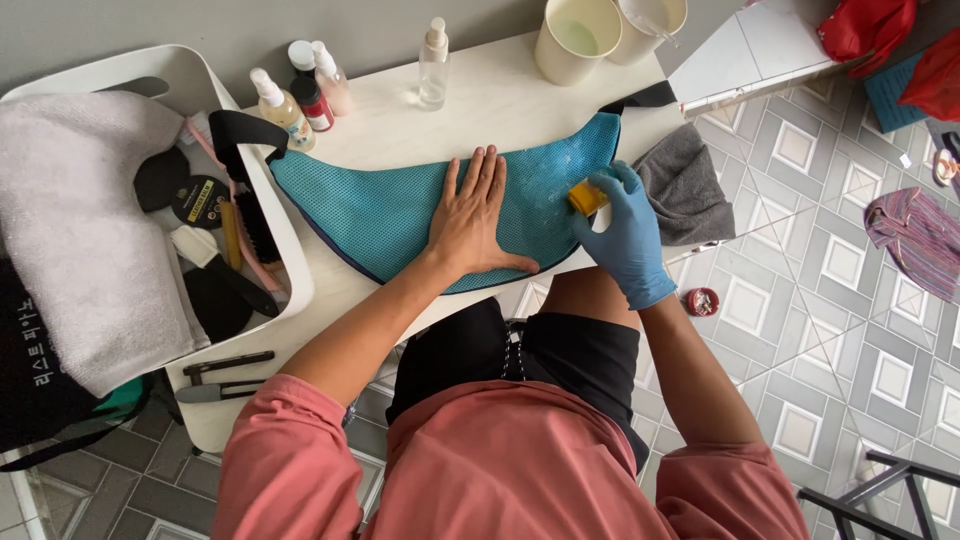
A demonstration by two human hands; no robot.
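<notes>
A teal mesh bag [380, 215] with black straps lies flat on a small white table [490, 100]. My left hand [475, 215], bare, presses flat on the middle of the bag with fingers spread. My right hand [625, 235], in a blue glove, grips a small yellow sponge [586, 198] against the bag's right part, where the mesh looks wet and foamy.
A white tub [290, 255] at the left holds a white towel [75, 230], brushes and a round tin. Several small bottles [300, 95] and two cream cups [578, 38] stand at the table's back. A grey cloth [690, 190] hangs off the right edge. Tiled floor lies below.
</notes>
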